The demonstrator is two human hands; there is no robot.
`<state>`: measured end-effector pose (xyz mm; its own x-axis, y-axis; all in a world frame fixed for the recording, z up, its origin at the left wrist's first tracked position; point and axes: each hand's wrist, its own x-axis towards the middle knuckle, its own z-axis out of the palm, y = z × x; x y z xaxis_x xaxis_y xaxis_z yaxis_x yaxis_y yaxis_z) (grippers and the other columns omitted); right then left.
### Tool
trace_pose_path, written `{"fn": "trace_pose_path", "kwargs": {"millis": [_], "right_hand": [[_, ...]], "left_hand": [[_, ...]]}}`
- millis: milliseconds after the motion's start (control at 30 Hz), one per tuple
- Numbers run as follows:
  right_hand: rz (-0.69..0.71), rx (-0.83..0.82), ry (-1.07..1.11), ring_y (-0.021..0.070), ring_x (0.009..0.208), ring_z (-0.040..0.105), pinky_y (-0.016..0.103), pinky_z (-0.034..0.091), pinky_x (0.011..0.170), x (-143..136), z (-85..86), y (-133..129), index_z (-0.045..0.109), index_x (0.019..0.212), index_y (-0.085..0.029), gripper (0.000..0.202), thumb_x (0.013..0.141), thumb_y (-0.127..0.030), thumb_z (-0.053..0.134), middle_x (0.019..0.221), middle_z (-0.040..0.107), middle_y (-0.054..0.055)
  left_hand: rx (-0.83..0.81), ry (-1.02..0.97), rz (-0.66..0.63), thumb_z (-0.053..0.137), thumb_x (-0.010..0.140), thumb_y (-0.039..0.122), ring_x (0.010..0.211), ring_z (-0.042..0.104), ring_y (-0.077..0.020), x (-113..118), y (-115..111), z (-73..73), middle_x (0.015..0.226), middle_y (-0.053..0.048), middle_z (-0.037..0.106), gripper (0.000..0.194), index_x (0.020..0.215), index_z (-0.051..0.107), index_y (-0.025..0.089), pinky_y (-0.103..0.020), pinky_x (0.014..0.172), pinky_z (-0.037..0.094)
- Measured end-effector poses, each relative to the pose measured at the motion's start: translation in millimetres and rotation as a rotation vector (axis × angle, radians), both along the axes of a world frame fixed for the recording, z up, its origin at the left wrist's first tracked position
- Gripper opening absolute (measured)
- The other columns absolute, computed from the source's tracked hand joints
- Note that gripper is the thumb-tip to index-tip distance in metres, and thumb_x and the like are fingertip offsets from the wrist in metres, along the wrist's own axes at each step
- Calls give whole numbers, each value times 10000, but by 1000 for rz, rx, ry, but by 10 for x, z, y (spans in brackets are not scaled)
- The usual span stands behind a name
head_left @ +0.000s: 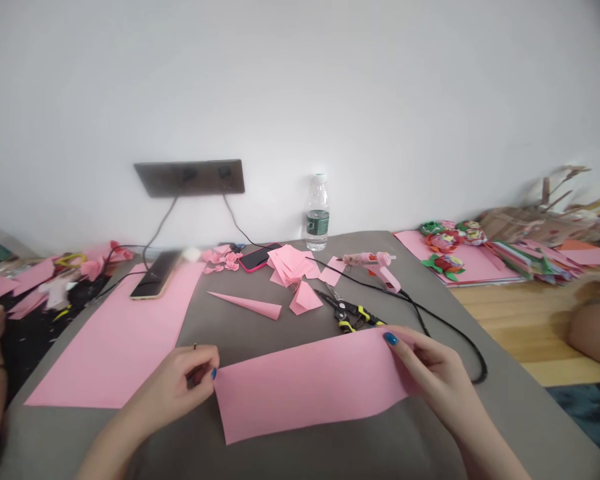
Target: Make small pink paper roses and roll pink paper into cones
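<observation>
A long strip of pink paper (310, 383) stretches between my two hands, a little above the grey table (190, 447). My left hand (183, 380) pinches its upper left corner between thumb and fingers. At the other end, my right hand (433, 370) grips the paper with the thumb on top and the fingers behind it. Just beyond the strip lie black and yellow pliers (353, 313), a rolled pink paper cone (250, 305) and a folded pink paper piece (306, 298).
Large pink sheets (100, 353) lie left, with a phone (157, 275) on top. Behind are pink paper squares (293, 263), a water bottle (317, 217) and a pink glue gun (375, 263) with a black cord. Paper flowers (445, 243) sit right. Other people's arms show at both sides.
</observation>
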<state>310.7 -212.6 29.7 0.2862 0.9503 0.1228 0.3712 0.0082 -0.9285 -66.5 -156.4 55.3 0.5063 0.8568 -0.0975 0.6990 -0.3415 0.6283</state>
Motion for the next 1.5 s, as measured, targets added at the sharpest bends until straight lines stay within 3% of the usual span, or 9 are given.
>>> {"fn": "trace_pose_path", "kwargs": {"millis": [400,533,633,733,867,967,1233,1400,1500], "right_hand": [[38,-92,23,293,848,716,308,587,643,63,-60,68,771,966,-188,506,826,-644,604,922,773,112],[146,-182,86,280,883,709,311,589,670,-49,-80,54,698,1162,-181,568,857,-641,564,1021,753,115],[161,-268,229,261,854,708,308,581,669,-147,-66,18,601,1308,-191,631,851,-626,595,1031,744,109],[154,-326,405,238,797,710,314,576,689,-163,-34,-45,550,1365,-222,665,833,-611,638,951,752,87],[293,-404,484,267,845,712,392,574,792,-126,33,-122,658,1243,-205,576,812,-586,682,915,752,95],[393,-464,415,289,837,701,388,572,740,-124,94,-136,749,1020,-166,532,798,-640,660,826,742,94],[241,-418,375,197,630,622,267,476,575,-183,30,-81,707,779,-166,508,752,-672,673,727,705,35],[48,-279,253,150,440,480,264,401,484,-234,-154,-10,573,556,-198,588,785,-740,571,450,550,-6],[4,-221,216,137,390,407,277,371,468,-219,-155,51,432,433,-237,678,789,-814,454,362,458,-2]], "left_hand": [[165,39,258,455,840,264,570,495,-139,-313,51,-48,599,53,435,142,707,488,227,-211,537,408],[265,11,66,471,908,261,1001,646,-223,-1,-44,-105,1028,-51,684,178,979,633,239,-320,862,529],[184,71,-140,642,843,294,1408,393,-308,301,-151,-210,1529,-68,444,685,1474,378,328,-504,1136,365],[101,132,-218,737,779,301,1492,201,-342,471,-209,-346,1638,-57,223,984,1565,146,348,-594,1175,250],[126,141,-184,659,857,252,1484,234,-324,495,-198,-453,1621,-52,270,757,1523,312,345,-594,1177,242],[107,152,-162,667,858,262,1474,259,-337,473,-178,-429,1604,-58,309,605,1432,488,322,-594,1164,280],[66,55,-196,569,923,245,1363,480,-267,372,-116,-256,1376,-28,627,304,1196,686,307,-454,1102,438],[159,36,-138,412,933,165,970,712,-211,364,-128,-131,1003,-24,759,276,986,667,259,-295,812,546],[194,37,19,360,967,250,634,668,-173,306,-117,-8,769,9,707,247,981,606,245,-240,595,475]]}}
